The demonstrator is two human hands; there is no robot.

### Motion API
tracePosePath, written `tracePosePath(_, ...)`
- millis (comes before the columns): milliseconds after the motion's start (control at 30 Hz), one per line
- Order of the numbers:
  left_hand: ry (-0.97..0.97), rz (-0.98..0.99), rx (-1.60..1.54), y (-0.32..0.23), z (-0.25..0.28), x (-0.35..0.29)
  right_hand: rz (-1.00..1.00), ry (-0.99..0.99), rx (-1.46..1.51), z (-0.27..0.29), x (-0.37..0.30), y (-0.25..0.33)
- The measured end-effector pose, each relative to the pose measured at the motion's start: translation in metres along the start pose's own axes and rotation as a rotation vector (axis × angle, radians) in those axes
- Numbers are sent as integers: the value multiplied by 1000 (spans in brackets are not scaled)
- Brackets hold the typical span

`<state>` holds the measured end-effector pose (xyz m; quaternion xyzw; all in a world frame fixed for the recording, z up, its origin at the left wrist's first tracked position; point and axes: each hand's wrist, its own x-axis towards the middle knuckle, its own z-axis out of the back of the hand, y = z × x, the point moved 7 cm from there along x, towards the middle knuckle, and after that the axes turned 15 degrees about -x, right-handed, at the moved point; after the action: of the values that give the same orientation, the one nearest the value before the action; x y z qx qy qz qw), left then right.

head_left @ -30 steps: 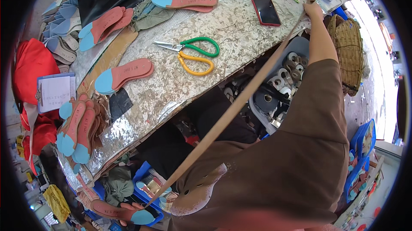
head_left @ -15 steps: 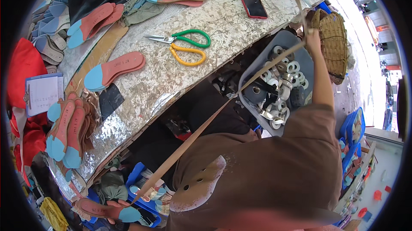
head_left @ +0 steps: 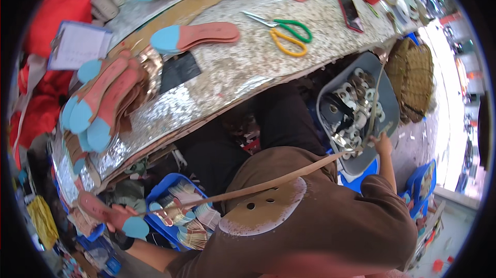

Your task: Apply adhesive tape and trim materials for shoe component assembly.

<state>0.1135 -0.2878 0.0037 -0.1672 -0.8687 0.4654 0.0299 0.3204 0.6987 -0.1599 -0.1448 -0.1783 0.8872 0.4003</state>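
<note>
Low at the left, my left hand [head_left: 123, 209] is closed around a pink insole [head_left: 93, 205] with a light-blue end. A long, narrow tan strip [head_left: 268, 181] runs taut from beside that hand across the front of my brown shirt. Its other end reaches my right hand [head_left: 383, 146], whose fingers are closed on it by the near rim of a grey bin [head_left: 392, 105]. From there a thinner-looking length goes up over the bin toward the table edge. White rings and rolls [head_left: 356, 92] lie inside the bin.
On the worktable [head_left: 232, 76] lie scissors [head_left: 289, 35] with green and yellow handles, a phone [head_left: 351, 13] and stacked insoles [head_left: 196, 35]. A wicker basket [head_left: 411, 79] stands right of the bin. A blue crate [head_left: 165, 185] of insoles is below the table, near my left arm.
My right hand has come down from beside the basket toward me, drawing the strip lower across my body. My left hand still holds the insole. The view has shifted.
</note>
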Motion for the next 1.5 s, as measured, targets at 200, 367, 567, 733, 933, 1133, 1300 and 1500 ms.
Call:
tracePosePath(200,255,-58,-357,67,-30,50,610,-424,472,305,20,241)
tracePosePath(367,0,-50,-115,84,-142,137,1062,-906,371,402,-30,371)
tracePosePath(567,-238,-158,43,53,-149,122,919,-362,78,395,1,438)
tracePosePath(733,-242,-160,53,46,-138,127,960,-559,311,402,24,392)
tracePosePath(933,-326,-165,142,56,-149,135,978,3,1266,370,-86,368)
tracePosePath(1133,-343,-225,584,80,-173,169,1699,849,840,328,-267,422)
tracePosePath(1300,-381,-474,705,89,-188,164,1530,939,899,299,-281,431)
tracePosePath(1500,-51,-782,1196,101,-228,147,1468,954,1039,303,-272,435)
